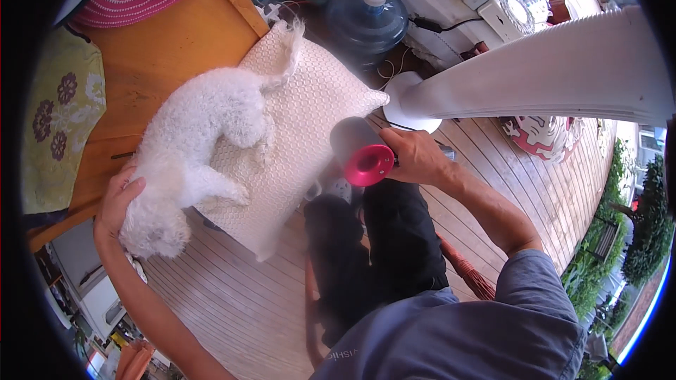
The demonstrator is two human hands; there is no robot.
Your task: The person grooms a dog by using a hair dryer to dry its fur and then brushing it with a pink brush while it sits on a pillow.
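Observation:
A white curly-haired dog [185, 111] stands or lies across a cream textured cushion [322, 79]; which of the two I cannot tell. Its head hangs over the cushion's near left end, with the tail at the far end. My left hand [117, 198] cups the back of its neck, the thumb on the fur and the other fingers partly hidden. In my right hand [420, 155] is a grey hair dryer [349, 137] with a pink rear ring, gripped by the handle. The dryer is above the cushion's right edge, apart from the dog.
An orange wooden table [153, 37] lies under the cushion, with a green floral cloth [63, 121] at its left. A blue water jug [364, 24] and a tall white appliance [538, 71] stand beyond. My knees [396, 232] are close to the cushion, above a plank floor [248, 301].

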